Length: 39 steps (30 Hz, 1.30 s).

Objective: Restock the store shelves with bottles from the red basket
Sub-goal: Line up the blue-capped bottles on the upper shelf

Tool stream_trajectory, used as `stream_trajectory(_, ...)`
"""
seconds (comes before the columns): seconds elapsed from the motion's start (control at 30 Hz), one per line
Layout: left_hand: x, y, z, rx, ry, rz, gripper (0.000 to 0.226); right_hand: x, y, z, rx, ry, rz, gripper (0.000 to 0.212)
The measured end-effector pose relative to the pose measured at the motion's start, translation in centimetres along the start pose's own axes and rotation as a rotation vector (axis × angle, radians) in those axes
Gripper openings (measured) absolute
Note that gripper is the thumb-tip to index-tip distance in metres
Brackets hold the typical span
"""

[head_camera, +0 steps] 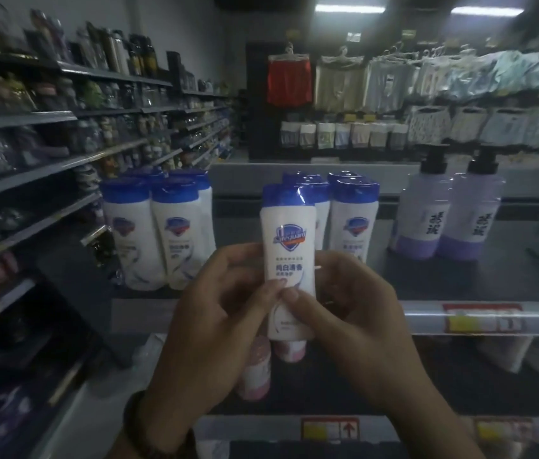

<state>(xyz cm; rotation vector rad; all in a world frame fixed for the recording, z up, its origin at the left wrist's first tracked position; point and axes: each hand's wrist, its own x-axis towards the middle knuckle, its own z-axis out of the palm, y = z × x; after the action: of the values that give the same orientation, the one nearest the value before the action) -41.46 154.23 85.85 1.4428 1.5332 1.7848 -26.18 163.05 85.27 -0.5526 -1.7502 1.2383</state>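
Note:
I hold a white bottle with a blue cap (289,240) upright in front of the top shelf (460,283). My left hand (215,313) and my right hand (347,309) both grip its lower half, thumbs meeting on the label. On the shelf behind it stand more of the same bottles: a group at the left (159,233) and a group just behind and right of the held one (354,220). The red basket is out of view.
Two pale purple pump bottles (450,223) stand on the shelf to the right. The shelf's front rail carries a red price tag (483,318). Pink-and-white bottles (256,369) sit on the shelf below. An aisle with stocked shelves (46,154) runs off to the left.

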Motion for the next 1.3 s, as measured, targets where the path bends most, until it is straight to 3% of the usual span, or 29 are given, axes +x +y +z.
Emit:
stream_trajectory(0.27,0.2,-0.8,-4.6,0.072,0.110,0.080,0.030,1.9,-0.2,4.9,-0.048,-0.071,-0.016,0.035)
stream_trajectory(0.5,1.0,-3.0,-7.7,0.389,0.408,0.244,0.026,4.1,0.0,7.9,-0.137,0.033,-0.036,0.033)
stream_trajectory(0.6,2.1,-4.7,-8.8,0.524,0.527,0.319,0.041,4.9,0.0,8.6,-0.178,0.067,-0.055,0.032)
stream_trajectory(0.7,3.0,-6.1,-9.3,0.505,0.597,0.325,0.067,5.5,0.3,9.1,-0.239,0.100,-0.081,0.032)
stream_trajectory(0.87,3.9,-8.5,-9.6,0.436,0.581,0.337,0.095,6.0,1.0,9.6,-0.321,0.114,-0.086,0.034)
stream_trajectory(0.97,4.5,-9.5,-9.9,0.348,0.524,0.370,0.100,6.3,1.5,9.8,-0.362,0.098,-0.071,0.036)
stream_trajectory(1.3,5.1,-10.5,-10.1,0.311,0.495,0.375,0.079,6.8,2.7,10.0,-0.462,0.095,-0.008,0.037)
